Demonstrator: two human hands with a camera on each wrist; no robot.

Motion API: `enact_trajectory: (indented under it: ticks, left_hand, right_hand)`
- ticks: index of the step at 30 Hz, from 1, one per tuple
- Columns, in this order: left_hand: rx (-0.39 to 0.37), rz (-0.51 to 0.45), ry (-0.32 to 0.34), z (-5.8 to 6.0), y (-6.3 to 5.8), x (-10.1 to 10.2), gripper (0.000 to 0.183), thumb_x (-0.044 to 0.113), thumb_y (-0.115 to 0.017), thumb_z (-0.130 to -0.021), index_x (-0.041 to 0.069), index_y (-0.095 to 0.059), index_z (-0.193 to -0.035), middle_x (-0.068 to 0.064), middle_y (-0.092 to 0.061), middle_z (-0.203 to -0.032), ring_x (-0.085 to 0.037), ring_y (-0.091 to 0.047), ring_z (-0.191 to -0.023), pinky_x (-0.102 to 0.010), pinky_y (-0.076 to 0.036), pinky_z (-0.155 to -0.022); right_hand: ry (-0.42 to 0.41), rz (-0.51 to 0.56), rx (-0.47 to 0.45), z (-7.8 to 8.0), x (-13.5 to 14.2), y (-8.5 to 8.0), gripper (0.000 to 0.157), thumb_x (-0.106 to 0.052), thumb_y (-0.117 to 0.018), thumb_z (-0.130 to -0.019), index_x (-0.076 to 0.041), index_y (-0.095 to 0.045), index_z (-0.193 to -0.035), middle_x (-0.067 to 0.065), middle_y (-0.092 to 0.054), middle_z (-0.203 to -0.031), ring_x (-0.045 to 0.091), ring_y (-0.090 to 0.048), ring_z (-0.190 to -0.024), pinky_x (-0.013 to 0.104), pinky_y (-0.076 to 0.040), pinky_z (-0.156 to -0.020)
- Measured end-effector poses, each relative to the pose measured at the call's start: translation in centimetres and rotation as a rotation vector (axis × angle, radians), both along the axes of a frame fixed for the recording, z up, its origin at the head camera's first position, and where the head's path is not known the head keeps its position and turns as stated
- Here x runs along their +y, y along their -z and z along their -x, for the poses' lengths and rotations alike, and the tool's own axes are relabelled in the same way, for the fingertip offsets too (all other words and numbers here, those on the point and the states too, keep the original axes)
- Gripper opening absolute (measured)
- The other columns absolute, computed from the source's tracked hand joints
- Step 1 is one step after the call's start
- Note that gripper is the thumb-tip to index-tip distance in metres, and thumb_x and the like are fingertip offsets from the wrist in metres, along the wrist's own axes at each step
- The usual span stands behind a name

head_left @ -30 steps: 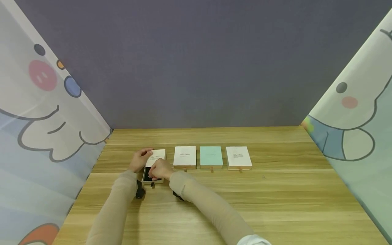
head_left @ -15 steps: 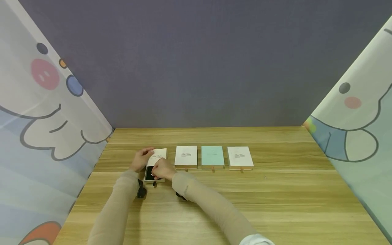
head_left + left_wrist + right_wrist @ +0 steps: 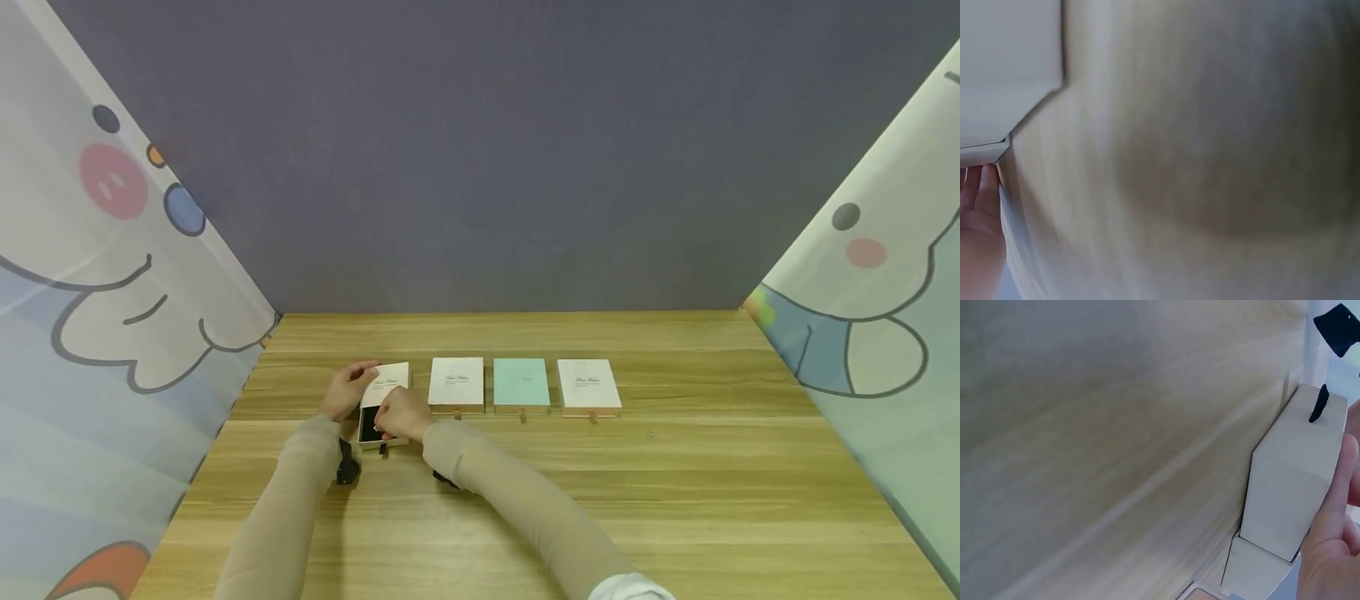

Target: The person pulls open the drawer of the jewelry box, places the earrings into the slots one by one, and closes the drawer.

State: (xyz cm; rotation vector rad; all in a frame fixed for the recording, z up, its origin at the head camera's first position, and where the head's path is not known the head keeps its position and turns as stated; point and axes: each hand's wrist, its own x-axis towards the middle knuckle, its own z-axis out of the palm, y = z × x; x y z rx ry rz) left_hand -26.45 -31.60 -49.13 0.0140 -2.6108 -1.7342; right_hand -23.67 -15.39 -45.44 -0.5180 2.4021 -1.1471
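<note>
The leftmost white drawer-style gift box (image 3: 387, 375) has its black-lined drawer pulled partway out toward the person. My left hand (image 3: 348, 390) holds the box's outer sleeve at its left side, thumb on the top. In the left wrist view, fingers (image 3: 986, 187) touch the box edge. My right hand (image 3: 401, 414) is over the drawer with its fingers curled down to the black lining (image 3: 368, 425). A small shiny piece (image 3: 377, 428) shows at its fingertips, too small to name. The right wrist view shows the drawer's side (image 3: 1285, 500) and black pull tab (image 3: 1320, 403) beside the hand.
To the right stand a white box (image 3: 456, 382), a mint green box (image 3: 521, 382) and another white box (image 3: 588, 384), all closed. A tiny shiny thing (image 3: 651, 434) lies on the wooden table (image 3: 712, 500). A grey panel (image 3: 510, 167) rises behind.
The drawer end of the leftmost box has swung slightly right, and my right hand has moved a little right with it. The head view has shifted slightly. The other boxes stay put.
</note>
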Motion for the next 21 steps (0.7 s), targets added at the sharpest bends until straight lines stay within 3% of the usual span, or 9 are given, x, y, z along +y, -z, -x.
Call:
enact_trajectory:
  ticks: [5, 13, 21]
  left_hand:
    - [-0.049, 0.042, -0.021, 0.19, 0.00, -0.05, 0.038, 0.028, -0.050, -0.095, 0.001, -0.057, -0.122, -0.019, -0.059, -0.108, -0.009, -0.053, -0.078, -0.018, -0.047, -0.064]
    - [-0.065, 0.077, -0.011, 0.47, 0.25, -0.07, 0.040, 0.028, -0.049, -0.096, 0.001, -0.054, -0.125, -0.022, -0.055, -0.121, -0.015, -0.051, -0.093, -0.021, -0.044, -0.076]
    - [-0.080, 0.064, -0.004, 0.30, -0.01, -0.08, 0.041, 0.029, -0.047, -0.096, 0.002, -0.053, -0.127, -0.021, -0.052, -0.124, -0.022, -0.050, -0.101, -0.023, -0.043, -0.079]
  right_hand:
    - [-0.006, -0.037, 0.024, 0.13, -0.01, -0.13, 0.022, -0.003, -0.059, -0.079, -0.003, -0.070, -0.060, 0.000, -0.063, -0.052, 0.012, -0.062, -0.047, 0.018, -0.045, -0.039]
    - [-0.004, -0.044, -0.057, 0.55, -0.03, -0.22, 0.020, -0.001, -0.059, -0.076, -0.003, -0.070, -0.059, 0.000, -0.064, -0.052, 0.014, -0.064, -0.048, 0.022, -0.051, -0.044]
    - [-0.055, -0.201, 0.070, 0.31, -0.24, -0.48, 0.027, -0.011, -0.060, -0.079, -0.012, -0.068, -0.053, -0.005, -0.059, -0.044, 0.011, -0.061, -0.046, 0.017, -0.035, -0.032]
